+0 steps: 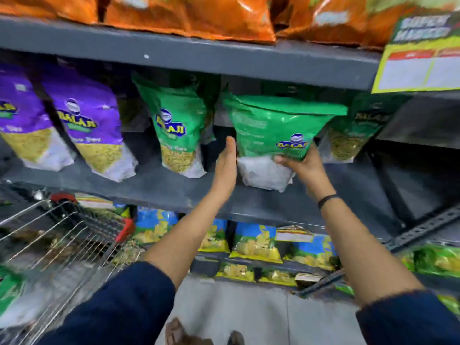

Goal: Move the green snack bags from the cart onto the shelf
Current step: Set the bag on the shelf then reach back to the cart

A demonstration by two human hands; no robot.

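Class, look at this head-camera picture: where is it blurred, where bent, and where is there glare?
Head view: the sign at top right and the cart smear with blur; the wide lens bows the shelf; glare streaks the orange bags; the held green bag reads fairly sharp.

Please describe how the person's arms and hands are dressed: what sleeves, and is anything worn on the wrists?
Both arms wear dark navy sleeves pushed up to about the elbows, leaving the forearms bare. The right wrist carries a thin black band. The left hand and right hand are bare, without gloves.

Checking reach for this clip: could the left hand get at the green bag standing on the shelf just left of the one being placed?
Probably yes. The left hand is open beside the held bag, and the standing green bag is just to its left, nothing between them.
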